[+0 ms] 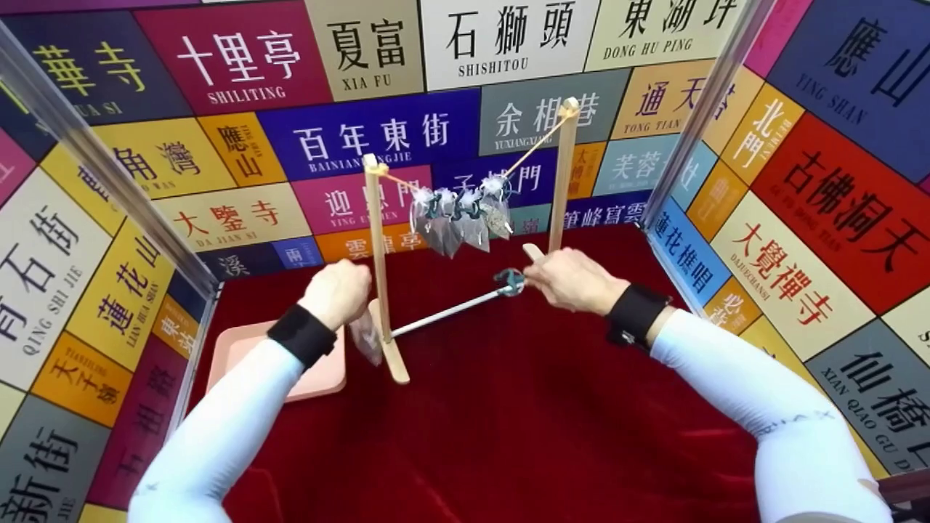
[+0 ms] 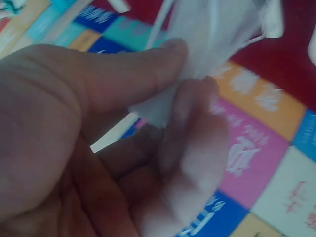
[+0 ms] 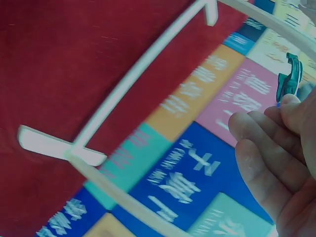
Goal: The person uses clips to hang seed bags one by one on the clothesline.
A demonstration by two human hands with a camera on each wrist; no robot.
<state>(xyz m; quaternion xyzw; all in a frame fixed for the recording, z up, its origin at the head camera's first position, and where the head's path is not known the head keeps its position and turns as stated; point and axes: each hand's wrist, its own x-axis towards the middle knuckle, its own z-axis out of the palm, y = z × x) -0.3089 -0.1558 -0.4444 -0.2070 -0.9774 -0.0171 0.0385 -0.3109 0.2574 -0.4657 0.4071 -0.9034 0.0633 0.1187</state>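
My left hand [image 1: 338, 292] pinches a sheer drawstring pouch [image 1: 365, 338] between thumb and fingers, beside the left post of a wooden stand [image 1: 379, 254]. The left wrist view shows the gathered translucent cloth of the pouch [image 2: 207, 34] above my fingertips. My right hand [image 1: 576, 280] holds a dark green clip [image 1: 511, 282] in front of the right post. In the right wrist view the clip [image 3: 291, 78] sticks up beyond the thumb. Several filled sheer pouches [image 1: 458, 225] hang clipped along the yellow string [image 1: 534, 154] between the post tops.
A pink tray [image 1: 334, 374] lies left of the stand, partly behind my left forearm. The stand's pale crossbar [image 1: 443, 314] runs low between its wooden feet [image 1: 394, 361]. Red cloth [image 1: 552, 421] covers the table, and printed panels [image 1: 370, 134] wall it at the back and sides.
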